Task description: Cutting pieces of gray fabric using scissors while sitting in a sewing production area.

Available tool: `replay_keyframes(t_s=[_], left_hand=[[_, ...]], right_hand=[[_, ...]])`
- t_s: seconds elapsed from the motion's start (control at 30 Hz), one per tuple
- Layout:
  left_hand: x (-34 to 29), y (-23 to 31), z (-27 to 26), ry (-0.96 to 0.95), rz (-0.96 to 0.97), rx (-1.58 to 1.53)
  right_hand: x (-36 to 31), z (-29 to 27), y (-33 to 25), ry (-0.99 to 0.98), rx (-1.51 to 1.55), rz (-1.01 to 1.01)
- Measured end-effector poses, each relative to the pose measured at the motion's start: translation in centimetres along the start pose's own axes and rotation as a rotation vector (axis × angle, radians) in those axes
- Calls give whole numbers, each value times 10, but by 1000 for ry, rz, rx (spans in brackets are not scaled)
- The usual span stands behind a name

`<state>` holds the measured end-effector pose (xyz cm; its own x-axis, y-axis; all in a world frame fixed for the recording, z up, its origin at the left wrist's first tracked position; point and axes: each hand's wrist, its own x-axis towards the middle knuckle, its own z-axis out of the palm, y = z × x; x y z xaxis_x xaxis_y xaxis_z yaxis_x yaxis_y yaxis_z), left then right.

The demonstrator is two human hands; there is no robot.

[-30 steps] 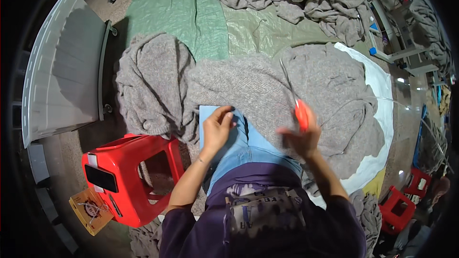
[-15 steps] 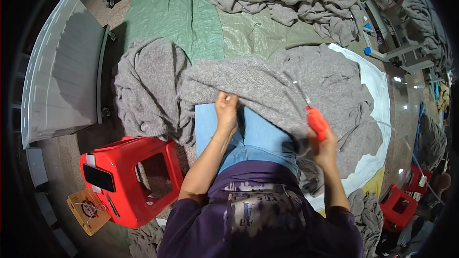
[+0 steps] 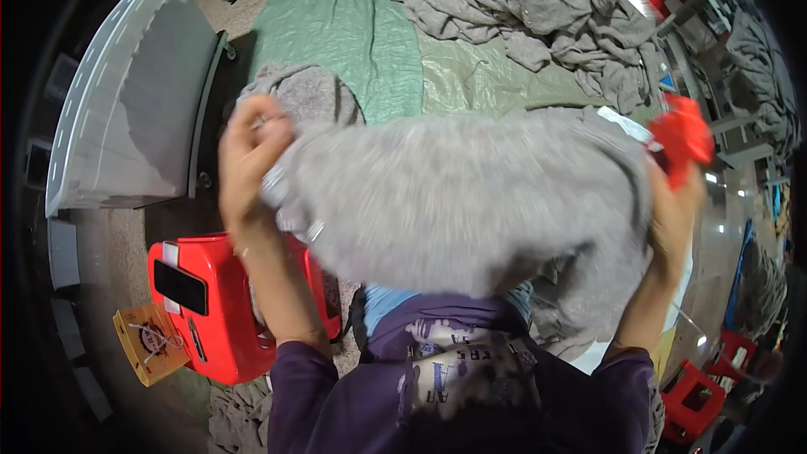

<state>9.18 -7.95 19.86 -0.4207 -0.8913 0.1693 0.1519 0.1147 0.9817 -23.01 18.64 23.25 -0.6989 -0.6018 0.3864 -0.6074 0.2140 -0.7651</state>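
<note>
A grey knit garment is stretched wide over my lap, blurred by motion. At its left end, my left hand is closed on the knit, raised above the red stool. The garment's right edge lies against my right hand, which is closed around a red-handled tool; the tool's thin metal part is hard to make out now. Whether the right fingers also pinch the knit I cannot tell. Behind my left hand lies another grey knit heap.
At left, a red stool bears a black phone, with a yellow box beside it. A white wheeled bin stands beyond. Green sheeting covers the floor ahead, with a large knit pile on it.
Both hands have risen and spread apart, the left going left and the right going right. The garment has been lifted off my lap and stretched between them.
</note>
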Motion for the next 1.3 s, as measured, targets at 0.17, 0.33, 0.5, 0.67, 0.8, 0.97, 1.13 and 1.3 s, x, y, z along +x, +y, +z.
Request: replay_keyframes(t_s=[0.17, 0.33, 0.5, 0.67, 0.8, 0.97, 1.13, 1.3], left_hand=[[28, -218, -44, 199, -455, -270], [-26, -220, -36, 270, -789, -589], [-56, -201, -33, 41, -645, -549], [-55, -171, 1, 121, -470, -503], [-65, -173, -3, 89, -449, -426], [-70, -169, 4, 116, -463, -372], [-69, -190, -12, 230, -564, -362], [-77, -187, -8, 277, -535, -383]], right_hand=[[0, 96, 104, -188, -13, 90], [-59, 121, 83, -185, -171, -82], [-103, 128, 21, -486, 31, -85], [-116, 136, -19, -767, -218, -101], [-126, 145, -24, -656, -143, -195], [-133, 146, -29, -705, -238, -158], [-141, 140, -29, -797, -298, -132], [-146, 139, -28, -778, -276, -80]])
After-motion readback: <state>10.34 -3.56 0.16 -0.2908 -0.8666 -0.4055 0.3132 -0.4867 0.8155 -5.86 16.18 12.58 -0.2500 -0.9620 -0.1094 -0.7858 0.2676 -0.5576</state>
